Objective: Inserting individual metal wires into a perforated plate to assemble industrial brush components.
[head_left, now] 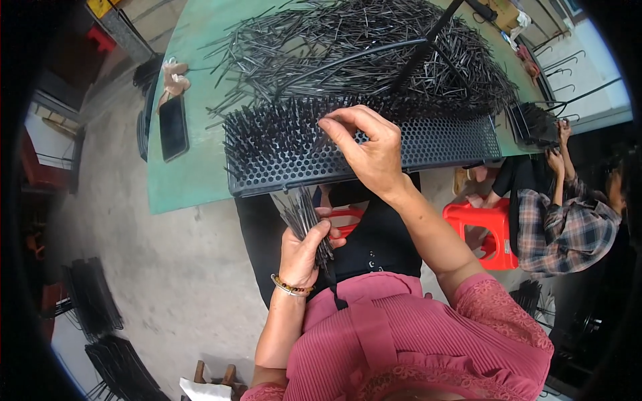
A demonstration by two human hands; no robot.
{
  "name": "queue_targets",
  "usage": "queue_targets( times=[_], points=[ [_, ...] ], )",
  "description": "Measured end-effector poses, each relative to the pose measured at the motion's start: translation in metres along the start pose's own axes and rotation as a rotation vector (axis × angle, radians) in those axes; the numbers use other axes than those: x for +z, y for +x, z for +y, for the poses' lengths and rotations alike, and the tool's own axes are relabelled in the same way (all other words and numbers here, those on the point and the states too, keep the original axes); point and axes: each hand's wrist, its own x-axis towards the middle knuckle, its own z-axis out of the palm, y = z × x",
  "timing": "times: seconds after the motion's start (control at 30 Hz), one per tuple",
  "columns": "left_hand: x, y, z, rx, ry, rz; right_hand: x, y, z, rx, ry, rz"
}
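A loose bundle of thin black rods [300, 212] is gripped in my left hand [302, 252], below the near edge of a black perforated rack [448, 142]. Many upright black rods [264, 137] fill the holes in the rack's left and back parts, while bare holes show along the front and right. Over the middle of the rack, my right hand [376, 148] is closed in a pinch, thumb against fingers. Whatever its fingertips hold blurs into the dark rods beneath.
Behind the rack, a large heap of loose black rods [348, 57] covers much of the green table [194, 190]. A phone [174, 128] lies at left. A black bar crosses above the heap. To the right, another person [568, 224] works beside a red stool [498, 244].
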Motion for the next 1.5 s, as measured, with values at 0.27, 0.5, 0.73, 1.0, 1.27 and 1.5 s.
queue_targets(
  times=[0.27,0.5,0.73,1.0,1.27,1.5],
  points=[
    [-0.004,0.0,0.003,-0.03,0.052,-0.052,0.011,-0.006,0.01,-0.152,-0.055,-0.081],
    [-0.002,-0.003,0.007,-0.028,0.07,0.0,0.013,-0.01,0.011,-0.165,-0.12,-0.15],
    [-0.003,-0.004,0.01,-0.031,0.064,-0.021,0.014,-0.015,0.015,-0.368,-0.147,-0.164],
    [-0.006,-0.004,0.011,-0.036,0.04,-0.02,0.012,-0.016,0.013,-0.325,-0.228,-0.121],
    [-0.008,-0.004,0.011,-0.054,0.038,-0.047,0.012,-0.018,0.014,-0.357,-0.188,-0.233],
    [-0.008,-0.008,0.017,-0.021,0.022,-0.061,0.002,-0.023,-0.017,0.086,0.106,-0.337]
  ],
)
